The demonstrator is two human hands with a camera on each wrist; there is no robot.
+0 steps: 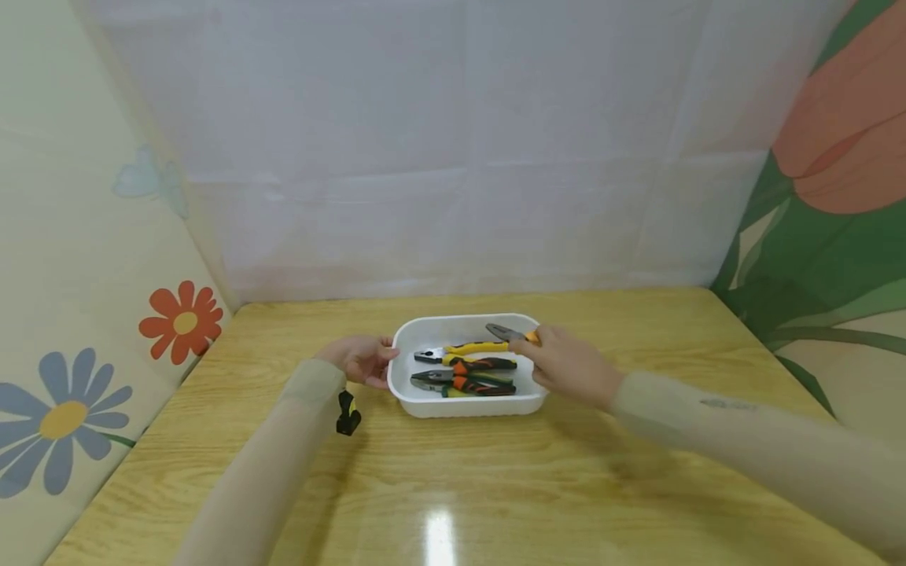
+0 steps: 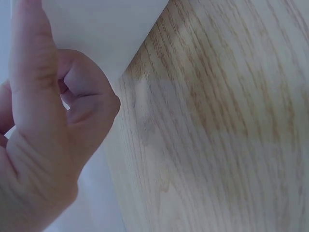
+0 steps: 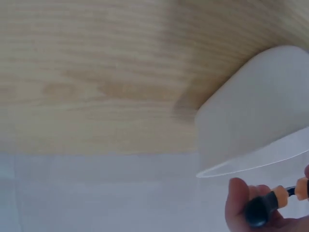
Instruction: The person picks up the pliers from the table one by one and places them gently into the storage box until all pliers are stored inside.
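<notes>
I see a wooden worktop (image 1: 495, 472); white tray (image 1: 425, 328) near its middle, two pliers (image 1: 470, 374) lying inside; my left hand (image 1: 359, 358) curled on the tray's left rim; my right hand (image 1: 566, 363) pinching orange-handled pliers (image 1: 511, 333) over the tray's far right corner

The right hand (image 1: 566, 363) hides the handles of its pliers (image 1: 508, 333).

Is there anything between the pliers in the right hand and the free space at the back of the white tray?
Nothing visible does. The right hand holds the orange-handled pliers over the white tray; the other pliers lie nearer the front.
</notes>
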